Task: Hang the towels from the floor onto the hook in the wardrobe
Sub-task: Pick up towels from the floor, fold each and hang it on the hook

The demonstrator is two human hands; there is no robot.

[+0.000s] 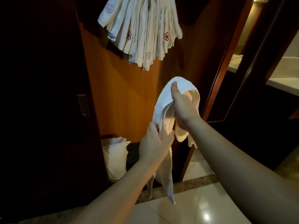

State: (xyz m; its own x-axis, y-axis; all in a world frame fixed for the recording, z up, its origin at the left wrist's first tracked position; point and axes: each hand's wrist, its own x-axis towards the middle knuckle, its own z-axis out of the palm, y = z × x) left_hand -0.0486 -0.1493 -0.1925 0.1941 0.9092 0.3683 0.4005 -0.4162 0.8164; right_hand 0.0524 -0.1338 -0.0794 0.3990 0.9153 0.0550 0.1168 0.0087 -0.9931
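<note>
Hook hidden: hanging towels (142, 29) are cut off by top edge. Right hand (182, 104) fingers buried in the held towel (163, 101). Wardrobe interior left of the handle (83, 105) too dark to read. White bundle (115, 157) contents unclear.

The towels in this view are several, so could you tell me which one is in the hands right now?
The white towel below the hung bunch: both hands, left and right, grip it.
</note>
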